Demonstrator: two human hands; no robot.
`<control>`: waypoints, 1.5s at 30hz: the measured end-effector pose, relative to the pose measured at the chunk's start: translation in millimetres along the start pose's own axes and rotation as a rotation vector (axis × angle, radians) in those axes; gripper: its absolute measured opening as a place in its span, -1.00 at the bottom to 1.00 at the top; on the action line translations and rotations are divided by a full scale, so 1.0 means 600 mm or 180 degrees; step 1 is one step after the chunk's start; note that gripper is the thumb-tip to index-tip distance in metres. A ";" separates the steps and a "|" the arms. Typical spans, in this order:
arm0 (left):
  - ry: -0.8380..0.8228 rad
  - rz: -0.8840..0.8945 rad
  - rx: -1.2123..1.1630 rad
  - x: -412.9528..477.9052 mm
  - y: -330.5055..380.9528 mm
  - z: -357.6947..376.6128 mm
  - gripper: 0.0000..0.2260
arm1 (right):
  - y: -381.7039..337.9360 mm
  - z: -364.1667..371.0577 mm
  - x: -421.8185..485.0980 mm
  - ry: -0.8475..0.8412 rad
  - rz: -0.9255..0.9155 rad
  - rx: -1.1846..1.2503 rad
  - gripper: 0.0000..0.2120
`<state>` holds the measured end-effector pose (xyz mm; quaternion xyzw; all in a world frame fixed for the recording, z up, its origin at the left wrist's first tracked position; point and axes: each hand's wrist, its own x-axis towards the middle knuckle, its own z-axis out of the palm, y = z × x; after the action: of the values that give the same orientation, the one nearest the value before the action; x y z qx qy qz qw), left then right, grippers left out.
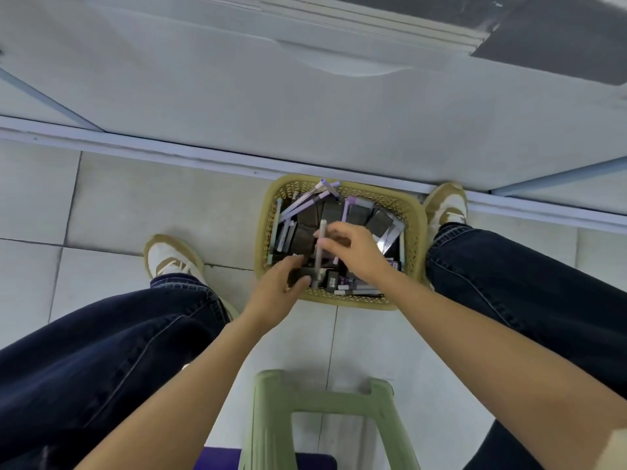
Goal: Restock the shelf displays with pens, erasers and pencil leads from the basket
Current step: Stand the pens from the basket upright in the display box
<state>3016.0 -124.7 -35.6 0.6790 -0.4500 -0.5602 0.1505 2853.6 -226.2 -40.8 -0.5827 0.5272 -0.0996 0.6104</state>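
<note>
Left forearm (190, 385) and right forearm (475, 340), both bare, come in from the lower edge and reach toward 12 o'clock, where the hands meet over the basket (349, 301). The right hand (353, 252) has its fingers curled round a grey pen (319, 252). This pen stands almost straight up and down in the view, one end at 12 o'clock and the other end low among the goods. The left hand (278, 286) is at the 7 o'clock corner of the basket, and its thumb and bent fingers hold a black packet (300, 276) just beside the lower end of the grey pen. The basket is of yellow-green woven plastic and stands on the floor (135, 205). Inside it are many black packets (330, 212), some pens with lilac caps (325, 189) which lean on the rim at 12 o'clock, and more pens (356, 292) which lie flat along the wall at 6 o'clock. At 12 o'clock the basket is just beside the white base of the shelf (203, 96). A tan and white right shoe (444, 205) is just beside the basket at 2 o'clock, and the left shoe (169, 256) is at 9 o'clock, apart from it. Both legs wear dark blue jeans (101, 351). A green plastic stool (271, 418) is at 6 o'clock from the basket, between the legs.
</note>
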 end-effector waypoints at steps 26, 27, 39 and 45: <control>-0.0061 -0.0960 -0.0872 0.015 -0.023 0.057 -0.83 | 0.120 -0.016 -0.056 0.0017 -0.0022 -0.1869 -0.80; 0.0015 -0.0951 -0.0934 0.018 -0.018 0.057 -0.84 | 0.106 -0.015 -0.051 0.0313 0.0017 -0.1445 -0.81; 0.0020 -0.0622 -0.2047 0.032 0.006 0.033 -0.85 | 0.036 0.009 0.023 0.0096 0.0410 0.0400 -0.76; 0.0052 -0.0713 -0.2020 0.044 -0.004 0.005 -0.80 | 0.069 -0.050 0.112 0.0966 0.0643 -0.1248 -0.58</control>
<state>3013.7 -143.0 -54.9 0.6479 -0.1746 -0.6800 0.2955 2838.6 -281.2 -102.9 -0.6127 0.6775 -0.0204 0.4065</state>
